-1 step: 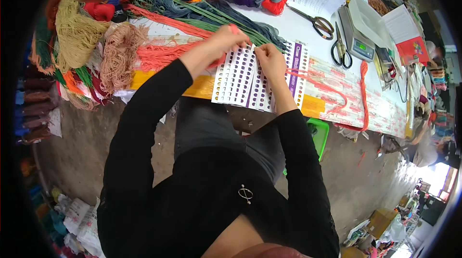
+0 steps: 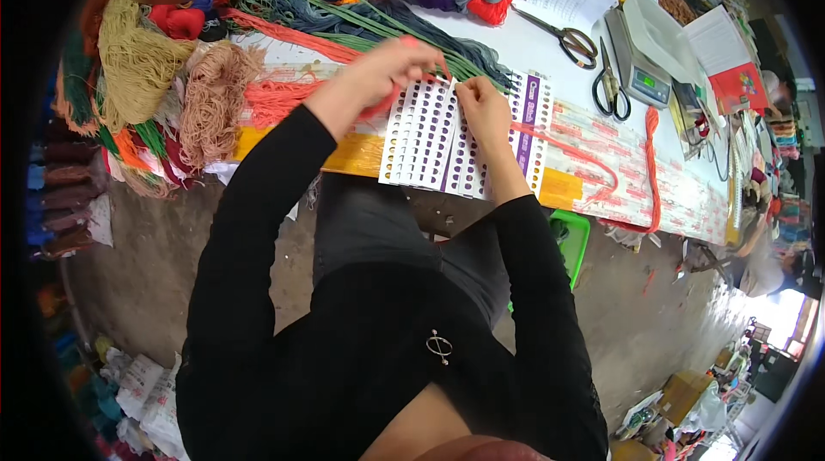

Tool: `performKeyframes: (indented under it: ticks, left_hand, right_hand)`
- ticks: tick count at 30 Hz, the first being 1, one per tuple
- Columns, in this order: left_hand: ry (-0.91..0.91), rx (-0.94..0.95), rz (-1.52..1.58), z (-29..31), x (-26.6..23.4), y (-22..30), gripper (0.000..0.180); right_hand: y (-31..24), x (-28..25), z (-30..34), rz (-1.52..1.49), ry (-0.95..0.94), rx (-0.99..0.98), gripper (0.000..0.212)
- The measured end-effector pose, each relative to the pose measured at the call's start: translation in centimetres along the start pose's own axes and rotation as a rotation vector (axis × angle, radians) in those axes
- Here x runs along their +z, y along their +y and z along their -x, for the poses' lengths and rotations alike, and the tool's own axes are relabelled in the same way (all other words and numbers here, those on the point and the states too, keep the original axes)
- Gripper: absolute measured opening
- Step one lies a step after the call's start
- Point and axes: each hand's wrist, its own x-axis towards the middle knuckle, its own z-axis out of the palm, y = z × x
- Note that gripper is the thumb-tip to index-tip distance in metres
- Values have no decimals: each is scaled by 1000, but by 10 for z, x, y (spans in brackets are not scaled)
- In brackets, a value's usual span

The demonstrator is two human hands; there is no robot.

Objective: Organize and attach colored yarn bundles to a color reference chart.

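Head view | 2 hands: left hand (image 2: 378, 74), right hand (image 2: 483, 110) pinching coral thread (image 2: 563, 141) | colour card (image 2: 447, 139) beneath both

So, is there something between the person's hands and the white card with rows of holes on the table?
Nothing visible. The right hand rests directly on the punched card, and the left hand pinches a coral thread at its top edge.

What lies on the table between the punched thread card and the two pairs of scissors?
In the head view, bare white tabletop separates the punched card from the scissors; grey-green yarn strands lie just left.
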Motion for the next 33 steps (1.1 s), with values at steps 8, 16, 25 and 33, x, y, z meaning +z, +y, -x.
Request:
performKeyframes:
  ticks: [8,16,25,33]
  left_hand:
    - [-243,-16,134,14,18,15,23]
    - [172,-1,-101,6,-38,3,11]
    - [920,249,-103,60,-213,54,47]
    - [37,167,183,94,42,2,36]
  right_hand:
    - [6,4,7,-87,119,-52,19]
    - [-10,4,18,240,15,-167,36]
    - [-19,5,6,195,-13,-164,38]
    - [-34,-9,31,-320,-129,-162,17]
